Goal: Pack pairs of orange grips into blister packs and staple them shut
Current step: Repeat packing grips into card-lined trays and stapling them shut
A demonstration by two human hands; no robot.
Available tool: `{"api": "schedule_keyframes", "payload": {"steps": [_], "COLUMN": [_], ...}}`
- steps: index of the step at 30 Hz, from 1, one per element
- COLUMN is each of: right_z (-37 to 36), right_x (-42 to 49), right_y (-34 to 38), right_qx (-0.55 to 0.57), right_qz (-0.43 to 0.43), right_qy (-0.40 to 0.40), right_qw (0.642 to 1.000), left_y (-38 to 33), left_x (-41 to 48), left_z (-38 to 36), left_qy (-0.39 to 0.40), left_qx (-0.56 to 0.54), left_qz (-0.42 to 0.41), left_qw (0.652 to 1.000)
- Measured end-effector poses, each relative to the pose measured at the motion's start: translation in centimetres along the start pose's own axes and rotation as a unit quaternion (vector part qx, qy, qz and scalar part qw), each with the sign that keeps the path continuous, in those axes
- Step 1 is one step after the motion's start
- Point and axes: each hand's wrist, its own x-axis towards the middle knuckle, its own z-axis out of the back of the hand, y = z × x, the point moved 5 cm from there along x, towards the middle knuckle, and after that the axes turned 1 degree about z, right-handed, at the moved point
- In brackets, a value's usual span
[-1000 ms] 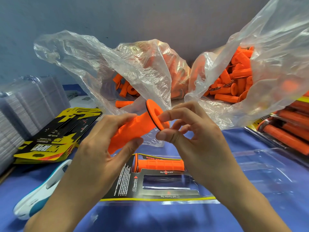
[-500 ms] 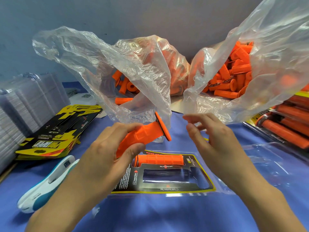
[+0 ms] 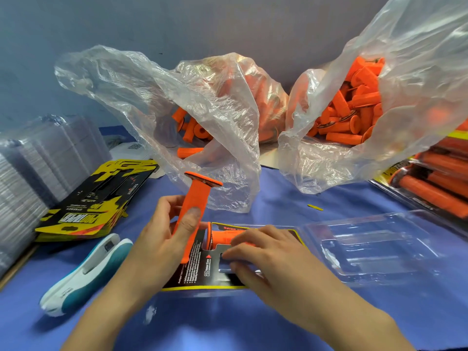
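- Swung upright since 0.5 s ago: loose orange grip (image 3: 193,211), flange now at the top, formerly tilted toward the right; right hand (image 3: 263,254) dropped from mid-air onto the open blister pack (image 3: 253,259).
- Clamped around the loose orange grip: left hand (image 3: 162,239), thumb across the front, fingers wrapped behind, held just above the left edge of the blister pack.
- Pressed flat on the blister pack: right hand, fingers spread over the printed card, gripping nothing, fingertips touching the seated grip (image 3: 222,236).
- Already seated in the upper slot of the blister pack: 1 grip, lying sideways with its flange at the left.
- Empty so far, by the look of it: lower slot, partly hidden under the right hand.
- Folded open to the right of the blister pack: clear lid half (image 3: 374,247), flat on the blue table (image 3: 228,325).
- Lying untouched left of the blister pack: stapler (image 3: 86,272).
- Stacked further left of the blister pack: printed cards (image 3: 83,209) and clear empty shells (image 3: 38,173).
- Sitting behind the blister pack: 2 plastic bags (image 3: 207,117) of loose grips, well stocked.
- Piled far right of the blister pack: finished packs (image 3: 435,183).
- Judged progress on this pack: about halfway; left to do are seating grip 2, folding the lid over and stapling shut.
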Motion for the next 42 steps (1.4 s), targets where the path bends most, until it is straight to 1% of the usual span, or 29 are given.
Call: {"api": "schedule_keyframes", "payload": {"steps": [4,8,11,14,18,21,23,25,28,30,32,34,39,42], "right_z": [-0.8,-0.9,-0.8,-0.9,-1.2,-1.1,-0.6,0.7,2.8,3.6,3.9,3.8,2.8,2.4], "right_x": [-0.4,-1.2,-1.4,-1.5,-1.7,-1.7,-1.7,-1.8,-2.1,-2.5,-3.0,-3.3,-3.6,-3.9], "right_y": [0.3,0.6,0.6,0.4,0.2,0.3,0.3,-0.2,-2.6,-4.6,-5.9,-6.6,-7.5,-7.7], "right_qx": [-0.013,-0.064,-0.062,-0.056,-0.045,-0.009,0.022,0.031,0.028,0.012,-0.002,-0.014,-0.039,-0.046], "right_qz": [0.017,0.018,0.026,0.029,0.025,0.031,0.040,0.031,-0.027,-0.085,-0.135,-0.163,-0.207,-0.215], "right_qy": [0.032,-0.004,-0.017,-0.013,-0.012,-0.017,-0.043,-0.098,-0.179,-0.200,-0.197,-0.179,-0.093,-0.056], "right_qw": [0.999,0.998,0.998,0.998,0.999,0.999,0.998,0.994,0.983,0.976,0.971,0.970,0.973,0.974], "left_y": [0.8,0.6,0.9,1.2,1.2,1.1,0.8,0.4,-0.4,-0.9,-1.6,-2.3,-5.0,-6.2], "left_x": [-0.2,-0.9,-1.0,-0.9,-1.0,-1.2,-1.3,-1.4,-1.6,-1.8,-2.1,-2.3,-2.6,-2.9], "left_z": [-0.2,-0.9,-0.9,-0.4,-0.5,-0.8,-0.9,-0.9,-0.6,-0.5,-0.5,-0.6,-2.1,-4.0], "left_qy": [0.020,0.052,0.050,0.039,0.033,0.033,0.024,0.021,0.020,0.026,0.035,0.042,0.067,0.103], "left_qx": [0.046,0.087,0.094,0.098,0.102,0.099,0.091,0.088,0.086,0.084,0.107,0.157,0.244,0.274], "left_qz": [-0.008,-0.035,-0.027,-0.018,-0.031,-0.047,-0.060,-0.070,-0.085,-0.096,-0.116,-0.137,-0.212,-0.252], "left_qw": [0.999,0.994,0.994,0.994,0.994,0.993,0.994,0.993,0.992,0.991,0.987,0.977,0.944,0.922]}}
